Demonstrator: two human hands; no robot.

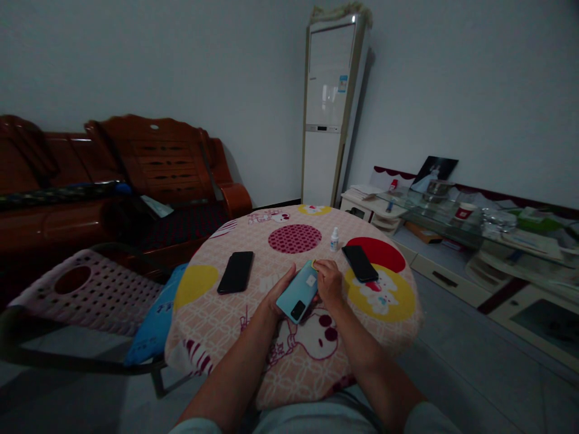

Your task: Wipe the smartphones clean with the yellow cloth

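Observation:
A light blue smartphone (296, 294) lies back side up in my left hand (281, 290), its dark camera block toward me. My left fingers are closed along its left edge and partly hidden beneath it. At the phone's far end, my right hand (329, 282) pinches a small yellow piece (313, 264) against the corner; what it is made of is too small to tell. Just beyond my right hand stands a small white spray bottle (334, 239). A black phone (360, 263) rests to the right, and another black phone (236, 272) to the left.
Everything lies on a round table with a patterned tablecloth (217, 337). A woven chair (90, 289) with a blue cushion (158, 319) is at the left, before a wooden sofa (158, 163). A low cabinet (434, 265) runs along the right; a tall air conditioner (323, 157) stands behind.

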